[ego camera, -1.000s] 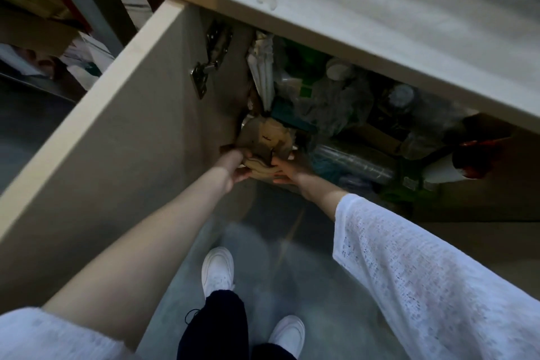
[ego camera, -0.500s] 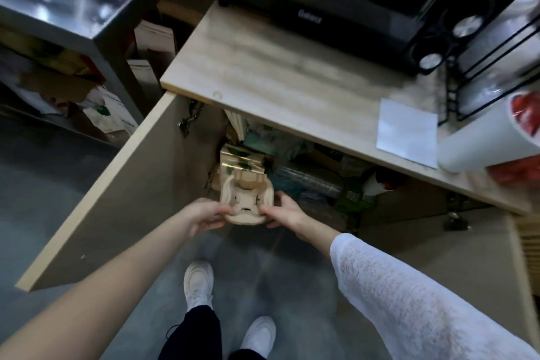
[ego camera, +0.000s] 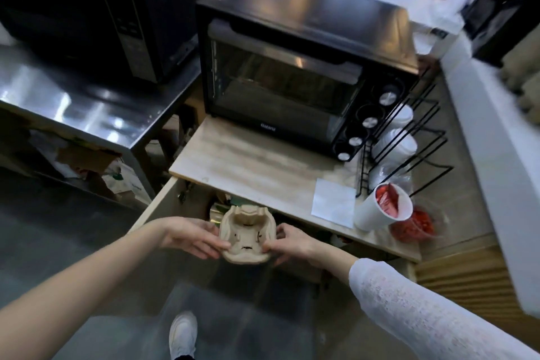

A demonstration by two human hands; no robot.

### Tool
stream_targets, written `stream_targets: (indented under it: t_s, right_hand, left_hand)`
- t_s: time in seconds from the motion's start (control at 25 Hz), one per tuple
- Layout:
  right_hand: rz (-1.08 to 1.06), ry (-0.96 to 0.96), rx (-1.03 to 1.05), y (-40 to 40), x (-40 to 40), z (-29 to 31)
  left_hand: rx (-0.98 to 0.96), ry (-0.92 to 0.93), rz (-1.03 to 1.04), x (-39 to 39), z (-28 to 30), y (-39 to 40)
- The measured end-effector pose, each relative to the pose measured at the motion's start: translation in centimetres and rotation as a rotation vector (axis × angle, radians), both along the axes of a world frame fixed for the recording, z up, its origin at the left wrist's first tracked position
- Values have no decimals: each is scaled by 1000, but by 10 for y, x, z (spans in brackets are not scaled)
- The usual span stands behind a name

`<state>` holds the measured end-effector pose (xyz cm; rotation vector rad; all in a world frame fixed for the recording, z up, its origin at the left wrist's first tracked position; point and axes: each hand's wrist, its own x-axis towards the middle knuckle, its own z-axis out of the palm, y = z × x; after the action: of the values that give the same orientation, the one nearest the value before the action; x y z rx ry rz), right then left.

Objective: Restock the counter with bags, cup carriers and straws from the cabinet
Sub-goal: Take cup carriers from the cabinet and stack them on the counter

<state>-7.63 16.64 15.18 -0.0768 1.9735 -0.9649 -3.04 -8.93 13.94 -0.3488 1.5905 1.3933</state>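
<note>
Pulp cup carriers (ego camera: 247, 238), apparently a nested stack, held level in the air just near of the open cabinet (ego camera: 201, 202), below the bench (ego camera: 248, 166) edge. Gripped from both sides: left hand (ego camera: 190, 235) with fingers curled under the left rim, right hand (ego camera: 292, 242) pinching the right rim, probably to keep the stack square and stop it splaying. Judged mid-lift toward the bench. Beyond, a black oven (ego camera: 292, 73) fills the far part of the bench. To the right, a white paper sheet (ego camera: 333, 206), a white cup (ego camera: 382, 206) with red contents, a wire rack (ego camera: 406, 143) of lids. Bare wood left of the sheet looks the easiest landing spot.
</note>
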Motion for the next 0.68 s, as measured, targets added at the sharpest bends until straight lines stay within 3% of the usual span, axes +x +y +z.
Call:
stream_targets:
  t_s: [0.32,0.68]
  right_hand:
    - [98,69,-32,39,-36,144]
    - [-1,206,-147,108,-89,265]
  left_hand:
    - [3,143,-367,-69,141,16]
    - [16,386,-465,-160,273,85]
